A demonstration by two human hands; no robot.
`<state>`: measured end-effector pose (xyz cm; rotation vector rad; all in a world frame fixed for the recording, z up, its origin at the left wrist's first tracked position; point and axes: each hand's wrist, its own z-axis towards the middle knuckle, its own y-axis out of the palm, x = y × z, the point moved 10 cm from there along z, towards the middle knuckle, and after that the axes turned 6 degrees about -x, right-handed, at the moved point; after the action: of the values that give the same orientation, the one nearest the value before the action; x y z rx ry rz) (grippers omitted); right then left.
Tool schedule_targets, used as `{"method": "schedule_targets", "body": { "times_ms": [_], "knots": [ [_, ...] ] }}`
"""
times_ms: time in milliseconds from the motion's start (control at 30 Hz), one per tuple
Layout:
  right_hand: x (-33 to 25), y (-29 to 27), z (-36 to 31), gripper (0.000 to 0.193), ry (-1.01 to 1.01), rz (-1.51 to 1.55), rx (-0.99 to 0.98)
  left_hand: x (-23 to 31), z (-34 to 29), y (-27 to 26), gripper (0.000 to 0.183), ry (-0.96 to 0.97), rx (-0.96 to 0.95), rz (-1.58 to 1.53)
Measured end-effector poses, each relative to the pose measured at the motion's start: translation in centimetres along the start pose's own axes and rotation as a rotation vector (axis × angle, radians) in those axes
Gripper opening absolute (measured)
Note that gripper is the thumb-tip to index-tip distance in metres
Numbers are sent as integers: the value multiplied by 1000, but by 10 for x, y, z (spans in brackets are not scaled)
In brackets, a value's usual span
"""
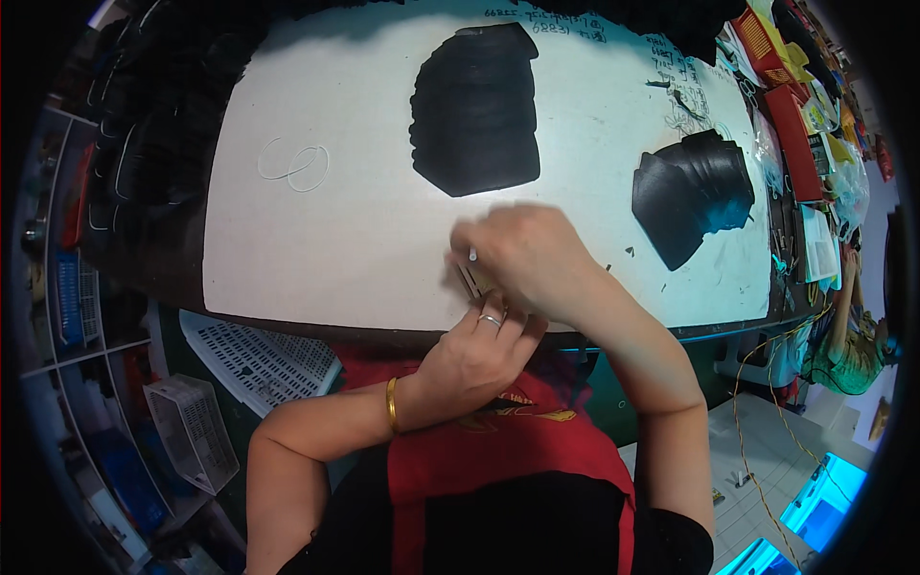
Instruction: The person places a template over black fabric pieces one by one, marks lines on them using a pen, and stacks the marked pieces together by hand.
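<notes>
My right hand (529, 251) is closed near the front edge of the white tabletop, its fingers curled round a slim stick with a white tip (472, 254). What the rest of this stick looks like is hidden by the hand. Just below it, my left hand (479, 353), wearing a ring and a gold bracelet, has its fingers pressed together over a small flat tan piece with dark edges (475, 279). The hands overlap, covering much of that piece. Beyond them lies a stack of black sheet pieces (479, 115), and to the right a smaller fanned stack of black pieces (692, 196).
Loops of thin white cord (309, 169) lie on the white tabletop (316, 249), left of centre. Dark material is heaped at the left (153, 172). Red and yellow trays (767, 48) line the right. A white perforated basket (264, 355) is below the table edge.
</notes>
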<state>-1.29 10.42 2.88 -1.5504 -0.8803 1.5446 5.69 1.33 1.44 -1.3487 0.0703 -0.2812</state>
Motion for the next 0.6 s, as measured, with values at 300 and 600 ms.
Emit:
{"method": "schedule_targets", "body": {
  "times_ms": [300,600],
  "knots": [
    [64,-26,-58,19,403,354,80,-3,22,-1,30,-45,6,158],
    [44,-54,-119,13,277,-109,310,-7,24,-6,26,-52,24,150]
  ]
}}
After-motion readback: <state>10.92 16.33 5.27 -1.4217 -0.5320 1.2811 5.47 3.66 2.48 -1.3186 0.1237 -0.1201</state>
